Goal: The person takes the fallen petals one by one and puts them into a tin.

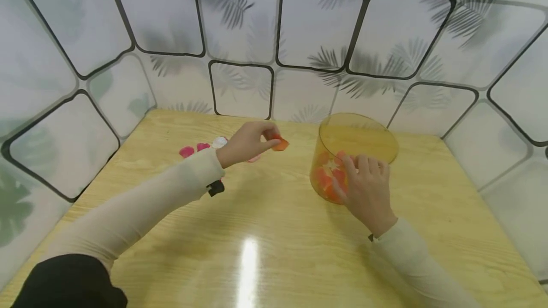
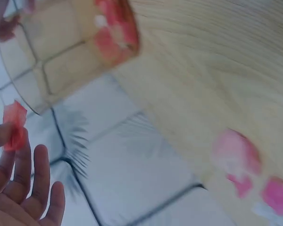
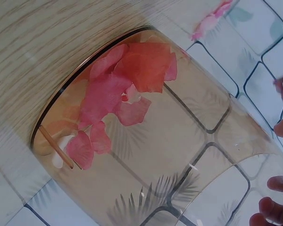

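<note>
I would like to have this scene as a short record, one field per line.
Left hand: pinches an orange-red petal
Right hand: at the near side of the container; whether it holds something is unclear
Container: see-through, amber, on the wooden table
Contents: red and pink petals, some white
Loose petals: pink and white, left of the container in head view

2 hands (image 1: 247, 144) (image 1: 367, 189), 1 container (image 1: 364, 132).

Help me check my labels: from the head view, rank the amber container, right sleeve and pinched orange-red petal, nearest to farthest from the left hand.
1. Pinched orange-red petal, in the left hand.
2. Amber container, to that hand's right.
3. Right sleeve, farther right, lower in view.
</note>
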`<move>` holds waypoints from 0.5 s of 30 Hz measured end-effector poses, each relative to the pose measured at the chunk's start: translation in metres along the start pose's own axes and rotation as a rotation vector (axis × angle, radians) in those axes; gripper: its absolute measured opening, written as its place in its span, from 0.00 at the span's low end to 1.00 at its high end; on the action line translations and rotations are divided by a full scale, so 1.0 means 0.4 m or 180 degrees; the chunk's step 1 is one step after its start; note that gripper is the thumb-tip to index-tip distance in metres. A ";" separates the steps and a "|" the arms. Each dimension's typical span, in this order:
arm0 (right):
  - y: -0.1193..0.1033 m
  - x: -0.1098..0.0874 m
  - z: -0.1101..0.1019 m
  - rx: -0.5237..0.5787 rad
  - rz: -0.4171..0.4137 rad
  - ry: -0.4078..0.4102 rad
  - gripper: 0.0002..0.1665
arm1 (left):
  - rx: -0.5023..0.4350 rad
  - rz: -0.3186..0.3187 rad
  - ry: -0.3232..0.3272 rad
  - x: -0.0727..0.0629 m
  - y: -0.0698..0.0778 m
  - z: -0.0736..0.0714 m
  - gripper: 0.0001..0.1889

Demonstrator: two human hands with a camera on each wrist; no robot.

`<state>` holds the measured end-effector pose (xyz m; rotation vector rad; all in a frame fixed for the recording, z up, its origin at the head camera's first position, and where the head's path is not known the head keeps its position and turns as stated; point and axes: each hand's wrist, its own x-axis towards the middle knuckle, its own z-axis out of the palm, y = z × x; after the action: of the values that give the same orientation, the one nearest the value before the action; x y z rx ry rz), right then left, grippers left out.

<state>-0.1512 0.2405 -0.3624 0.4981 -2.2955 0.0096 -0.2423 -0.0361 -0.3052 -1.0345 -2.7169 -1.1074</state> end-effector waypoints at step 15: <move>0.002 -0.002 0.001 -0.0103 -0.0035 0.0051 0.29 | 0.0218 0.0366 0.0154 0.134 0.162 0.089 0.05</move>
<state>-0.1510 0.2414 -0.3631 0.4924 -2.2735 -0.0288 -0.2382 0.0511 -0.2779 -1.1225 -2.6018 -1.0007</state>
